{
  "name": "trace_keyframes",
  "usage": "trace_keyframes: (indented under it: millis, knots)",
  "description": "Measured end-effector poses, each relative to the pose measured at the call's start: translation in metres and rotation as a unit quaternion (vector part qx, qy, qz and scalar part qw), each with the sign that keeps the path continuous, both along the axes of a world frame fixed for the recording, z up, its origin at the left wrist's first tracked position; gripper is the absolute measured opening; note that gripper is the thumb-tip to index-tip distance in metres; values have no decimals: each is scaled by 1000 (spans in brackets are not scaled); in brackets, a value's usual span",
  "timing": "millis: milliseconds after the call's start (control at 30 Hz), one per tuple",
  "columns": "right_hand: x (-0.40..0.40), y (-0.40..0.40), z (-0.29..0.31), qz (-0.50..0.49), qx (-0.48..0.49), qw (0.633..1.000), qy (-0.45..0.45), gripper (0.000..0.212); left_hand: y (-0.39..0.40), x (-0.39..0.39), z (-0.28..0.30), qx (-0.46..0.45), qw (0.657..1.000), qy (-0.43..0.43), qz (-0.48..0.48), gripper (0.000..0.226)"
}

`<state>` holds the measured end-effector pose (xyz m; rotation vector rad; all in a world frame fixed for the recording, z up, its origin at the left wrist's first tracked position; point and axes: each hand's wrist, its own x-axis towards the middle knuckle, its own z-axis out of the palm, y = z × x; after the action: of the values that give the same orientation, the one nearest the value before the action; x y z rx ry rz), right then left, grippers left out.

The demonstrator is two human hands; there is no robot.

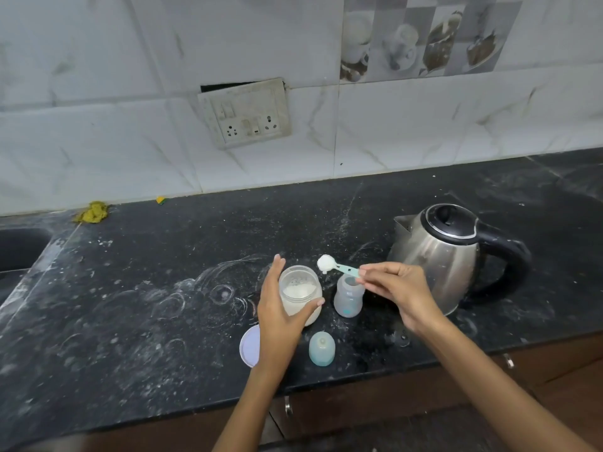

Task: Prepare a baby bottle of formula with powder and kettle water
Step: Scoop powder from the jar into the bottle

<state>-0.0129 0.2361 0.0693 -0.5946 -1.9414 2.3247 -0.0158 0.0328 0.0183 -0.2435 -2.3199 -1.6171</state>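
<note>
The baby bottle (348, 298) stands open and upright on the black stone counter (146, 305), between the powder jar (299, 293) on its left and the steel kettle (447, 256) on its right, with the jar just beside it. It looks like a small clear plastic bottle, and I can't make out any water in it; if it is empty it should be very light and easy to knock over, so a knock from the scoop would likely tip it. The safest place to take it is around the waist of the body, below the narrow neck. A heaped teal measuring scoop (336, 267) of white powder hovers above and slightly behind the bottle's mouth, its handle pinched between the thumb and fingertips of the right hand (396, 293). The scoop itself is thin and stiff, and the heap is loose, so any tilt will spill it. The left hand (280, 308) steadies the jar, fingers spread and curved around its side with the thumb across the front. The jar is open and roughly a third full of powder. Its pale round lid (250, 345) lies flat on the counter nearer the edge, partly under the left wrist, and the bottle's teat cap (322, 348) stands just right of it. The kettle's lid is down and its black handle points right, well within reach for pouring. White dust and ring marks cover the counter.
</note>
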Motion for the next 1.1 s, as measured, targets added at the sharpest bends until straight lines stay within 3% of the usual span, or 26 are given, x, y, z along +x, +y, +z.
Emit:
trace_keyframes:
  millis: [167, 467, 600, 767, 1100]
  knots:
    - [20, 28, 2, -66, -2, 998, -5, 7, 46, 21, -3, -8, 998, 52, -34, 72]
    - [32, 41, -11, -96, 30, 995, -2, 7, 94, 2, -31, -39, 990, -118, -62, 98]
    - [25, 37, -21, -87, 66, 994, -6, 8, 98, -8, -34, -26, 984, -175, -36, 88]
    - [18, 36, -26, -79, 116, 990, -8, 8, 98, -14, -37, -15, 988, -151, -21, 50]
    - [17, 44, -15, -44, 317, 947, 39, 13, 96, -20, -34, -27, 993, -110, -45, 49]
